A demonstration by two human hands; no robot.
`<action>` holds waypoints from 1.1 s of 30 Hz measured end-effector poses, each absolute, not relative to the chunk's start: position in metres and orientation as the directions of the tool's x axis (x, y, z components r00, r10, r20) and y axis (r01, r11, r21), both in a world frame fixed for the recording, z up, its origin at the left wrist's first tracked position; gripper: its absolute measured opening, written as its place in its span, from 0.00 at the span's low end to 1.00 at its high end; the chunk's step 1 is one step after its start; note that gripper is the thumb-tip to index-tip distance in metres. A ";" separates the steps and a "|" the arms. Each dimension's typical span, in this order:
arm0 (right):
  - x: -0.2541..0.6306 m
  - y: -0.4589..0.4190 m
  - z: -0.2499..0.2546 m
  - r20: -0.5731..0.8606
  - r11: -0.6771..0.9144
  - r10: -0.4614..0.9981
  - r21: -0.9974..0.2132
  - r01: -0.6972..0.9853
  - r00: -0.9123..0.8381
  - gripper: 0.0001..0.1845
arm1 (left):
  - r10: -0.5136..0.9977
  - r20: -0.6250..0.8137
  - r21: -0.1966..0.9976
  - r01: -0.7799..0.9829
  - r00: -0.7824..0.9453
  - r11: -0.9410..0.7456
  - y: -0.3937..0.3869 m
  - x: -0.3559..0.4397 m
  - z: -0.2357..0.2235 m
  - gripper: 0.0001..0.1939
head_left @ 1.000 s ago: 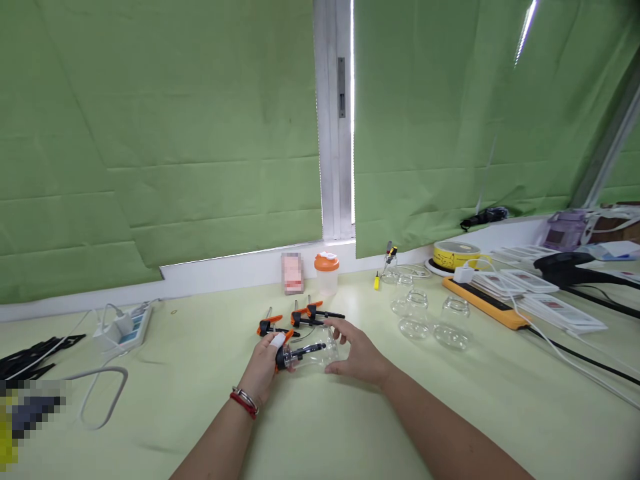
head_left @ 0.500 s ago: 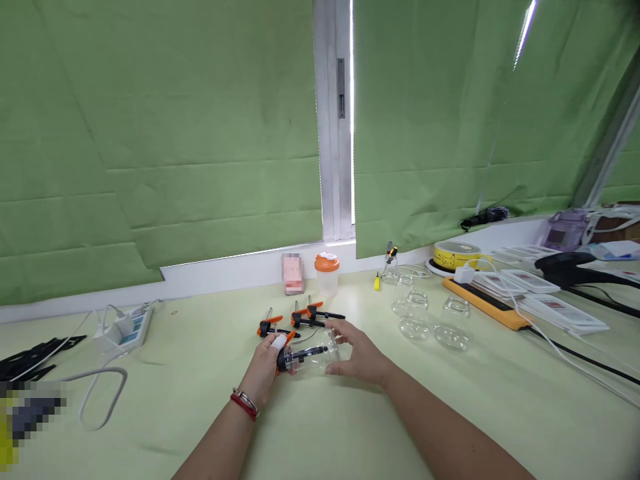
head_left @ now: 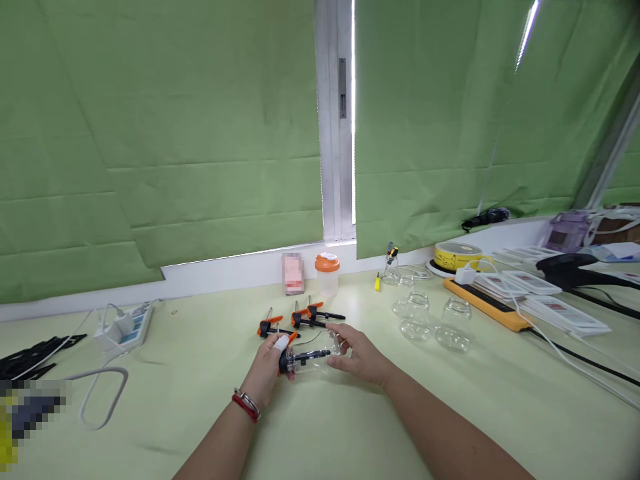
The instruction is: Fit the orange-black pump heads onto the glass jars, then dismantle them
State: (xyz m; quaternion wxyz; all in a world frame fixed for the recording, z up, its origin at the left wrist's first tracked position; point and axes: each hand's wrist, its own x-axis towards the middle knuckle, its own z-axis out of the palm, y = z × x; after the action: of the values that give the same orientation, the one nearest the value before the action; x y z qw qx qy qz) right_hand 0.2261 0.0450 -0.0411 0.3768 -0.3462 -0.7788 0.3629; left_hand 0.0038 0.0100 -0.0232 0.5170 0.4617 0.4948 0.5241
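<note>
Black-topped bottle [head_left: 314, 365] — sideways between both hands [head_left: 266, 371] [head_left: 364, 359]

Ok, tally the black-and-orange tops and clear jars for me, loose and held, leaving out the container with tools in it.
Loose tops: 3
Held top: 1
Jars on the table: 3
Held jar: 1
Total: 8

Clear round-bodied jar [head_left: 334, 343]: transparent, smooth, glossy, glass-like. Black-and-orange fitting [head_left: 283, 361] at its mouth: apparently plastic. Orange-lidded cup [head_left: 328, 283]: translucent plastic, frosted. Pale green surface [head_left: 320, 427]: smooth, faint sheen. Green hanging blind [head_left: 200, 133]: cloth-like, matt, creased. Grey window frame [head_left: 334, 167]: dull metal.
</note>
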 end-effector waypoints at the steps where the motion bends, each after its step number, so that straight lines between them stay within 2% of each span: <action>1: 0.226 0.044 -0.041 0.319 0.478 0.822 -0.837 0.267 -0.472 0.37 | 0.998 -0.035 0.997 -0.076 -0.044 0.032 0.009 0.005 -0.022 0.13; 7: 0.224 0.042 -0.042 0.246 0.380 0.862 -0.892 0.243 -0.444 0.34 | 0.995 -0.066 0.997 -0.042 -0.070 0.064 0.007 0.008 -0.018 0.14; 15: 0.224 0.044 -0.045 0.242 0.378 0.865 -0.890 0.254 -0.440 0.34 | 0.995 -0.079 0.995 -0.064 -0.055 0.075 0.008 0.008 -0.021 0.13; 19: 0.226 0.045 -0.046 0.266 0.410 0.821 -0.891 0.196 -0.505 0.40 | 0.995 -0.083 0.994 -0.072 -0.057 0.079 0.010 0.006 -0.023 0.14; 23: 0.230 0.044 -0.042 0.277 0.453 0.786 -0.867 0.209 -0.553 0.52 | 0.995 -0.071 0.994 -0.086 -0.068 0.065 0.012 0.004 -0.025 0.15; 25: 0.232 0.043 -0.040 0.289 0.478 0.772 -0.851 0.218 -0.566 0.54 | 0.995 -0.073 0.993 -0.097 -0.072 0.066 0.013 0.003 -0.026 0.15; 33: 0.233 0.040 -0.037 0.304 0.501 0.782 -0.826 0.258 -0.544 0.44 | 0.994 -0.081 0.990 -0.117 -0.074 0.072 0.013 0.001 -0.026 0.15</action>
State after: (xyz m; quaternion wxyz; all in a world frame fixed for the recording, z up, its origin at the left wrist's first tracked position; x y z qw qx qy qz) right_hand 0.2330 0.0404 -0.0366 0.3472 -0.3275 -0.7938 0.3769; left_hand 0.0014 0.0131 -0.0265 0.5267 0.4309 0.5086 0.5275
